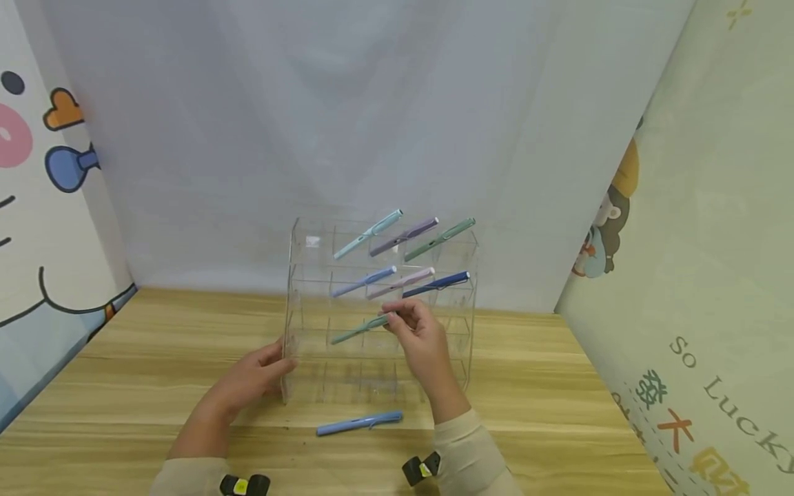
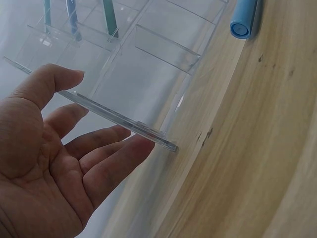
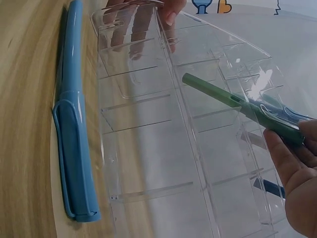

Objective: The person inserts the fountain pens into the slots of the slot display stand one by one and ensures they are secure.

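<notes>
We find the right hand (image 1: 417, 337) pinching the capped end of a green pen (image 1: 361, 329), whose far end points down and left into a middle cell of the clear rack (image 1: 298, 303). The rack stands upright on the wooden table (image 1: 558, 386). The left hand (image 1: 251, 379) lies flat with straight fingers (image 2: 106, 161) against the rack's left wall, holding nothing.

Six other pens already sit slanted in the two upper rows. A blue pen (image 1: 360, 422) lies on the table just in front of the rack, untouched.

We judge the green pen light, stiff and smooth, so liable to slip; a pinch near the clip, as now, gives good control of the tip. The rack looks like thin hard plastic, light and easily pushed back or tipped, and its edges could crack under force; bracing its side wall seems sound.

We read "So Lucky" on the right-hand backdrop (image 1: 713, 275), beside coloured characters we cannot make out. No marking on pens or rack is legible.
</notes>
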The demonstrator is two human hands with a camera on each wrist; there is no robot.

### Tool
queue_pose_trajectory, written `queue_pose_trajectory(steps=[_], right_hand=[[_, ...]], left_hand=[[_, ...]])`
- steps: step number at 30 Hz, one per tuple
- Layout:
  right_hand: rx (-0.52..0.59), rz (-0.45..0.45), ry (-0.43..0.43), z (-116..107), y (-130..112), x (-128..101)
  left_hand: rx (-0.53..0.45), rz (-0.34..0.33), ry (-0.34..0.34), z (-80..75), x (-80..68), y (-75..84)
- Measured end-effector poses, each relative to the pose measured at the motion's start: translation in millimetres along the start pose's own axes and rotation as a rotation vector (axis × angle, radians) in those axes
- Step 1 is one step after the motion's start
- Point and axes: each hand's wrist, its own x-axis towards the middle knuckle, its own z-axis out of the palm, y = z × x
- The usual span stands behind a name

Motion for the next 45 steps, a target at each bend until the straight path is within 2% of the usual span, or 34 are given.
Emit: queue_pose_trajectory(steps=[4,12,17,24,29,35,40,45], right_hand=[[-0.012,0.023,-0.016,-0.7,-0.2,-0.1],[-0.004,0.026,-0.006,-1.6,24.0,4.4],[-0.015,0.016,-0.010,-1.8,27.2,4.4],[-0.064,-0.014,-0.007,-12.4,17.5,4.1],[-0.039,-0.051,0.011,-27.4,5.0,4.3],[-0.020,-0.105,0.046,-45.9,-12.6,-1.4],[-0.103,-0.116,0.026,-54.7,-24.2,-10.8],[-0.277,-0.128,-0.037,-60.1,-29.3,-18.3]], left_hand=[[0.011,-0.001,0.002,-0.5,-0.4,0.5],[-0.029,0.020,-0.020,-0.7,-0.6,0.4],[-0.033,0.030,-0.019,-1.0,-0.5,-0.6],[-0.021,0.021,-0.014,-1.5,-0.8,-1.1],[0.014,0.007,-0.003,-1.4,-1.2,-0.7],[-0.022,0.010,-0.022,0.8,0.6,-0.7],[-0.028,-0.002,-0.025,2.0,0.9,-1.6],[-0.048,0.013,-0.026,-0.5,-0.1,-1.3]])
